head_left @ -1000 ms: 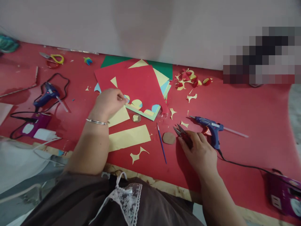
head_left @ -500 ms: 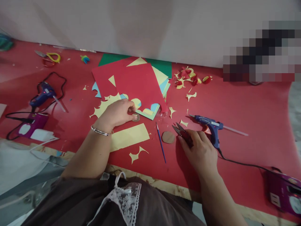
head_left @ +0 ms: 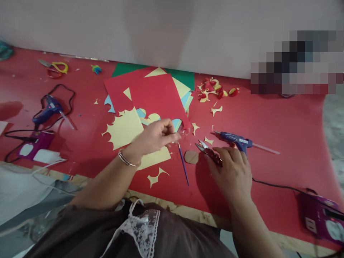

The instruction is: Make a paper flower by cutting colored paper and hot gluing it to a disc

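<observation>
Gripping small dark-red snips in the right hand, blades parted and pointing at the brown disc just beside them. Left hand's got its fingers curled in toward the thumb near the tip of the blue paintbrush, though I honestly can't tell if anything's pinched in there. Further out there's a scalloped yellow sheet, a big red sheet beyond the left hand, and a blue glue gun by the right.
</observation>
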The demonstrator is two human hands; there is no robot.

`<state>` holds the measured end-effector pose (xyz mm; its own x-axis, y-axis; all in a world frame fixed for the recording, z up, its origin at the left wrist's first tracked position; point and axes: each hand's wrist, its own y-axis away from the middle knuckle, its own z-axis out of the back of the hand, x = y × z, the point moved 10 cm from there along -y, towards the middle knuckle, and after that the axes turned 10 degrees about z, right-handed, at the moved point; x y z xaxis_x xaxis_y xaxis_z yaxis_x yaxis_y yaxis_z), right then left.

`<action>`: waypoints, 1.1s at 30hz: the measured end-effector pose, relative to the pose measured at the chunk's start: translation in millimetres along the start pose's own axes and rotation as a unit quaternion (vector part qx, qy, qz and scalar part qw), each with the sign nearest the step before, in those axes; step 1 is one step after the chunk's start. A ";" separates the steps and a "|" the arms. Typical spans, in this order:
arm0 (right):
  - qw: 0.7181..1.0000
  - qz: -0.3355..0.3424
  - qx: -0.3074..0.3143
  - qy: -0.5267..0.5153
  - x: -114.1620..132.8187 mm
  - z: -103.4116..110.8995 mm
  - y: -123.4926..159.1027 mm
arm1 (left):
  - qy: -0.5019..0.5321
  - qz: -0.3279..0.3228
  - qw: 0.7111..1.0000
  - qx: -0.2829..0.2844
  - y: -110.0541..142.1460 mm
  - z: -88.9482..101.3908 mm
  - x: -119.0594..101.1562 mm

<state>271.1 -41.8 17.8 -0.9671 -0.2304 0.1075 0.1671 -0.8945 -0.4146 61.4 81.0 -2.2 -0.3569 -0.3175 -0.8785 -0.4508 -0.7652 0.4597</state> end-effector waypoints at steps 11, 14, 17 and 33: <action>0.958 0.095 -0.067 -0.261 44.2 28.4 -34.1 | 0.344 0.107 0.904 0.231 11.3 -90.7 23.7; 0.958 0.094 -0.064 -0.264 43.3 23.8 -34.5 | 0.339 0.095 0.905 0.238 10.1 -90.8 24.4; 0.955 0.091 -0.062 -0.274 42.7 20.3 -33.8 | 0.330 0.086 0.912 0.229 6.0 -91.2 28.2; 0.937 0.043 -0.061 -0.340 35.9 7.3 -33.5 | 0.325 0.088 0.922 0.192 -0.4 -94.2 37.4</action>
<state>232.2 -22.9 42.2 -0.5982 -0.5268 0.6038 0.1752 -0.8213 -0.5430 125.3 16.7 -47.6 0.0564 -0.7817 -0.6211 -0.7334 -0.4545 0.5055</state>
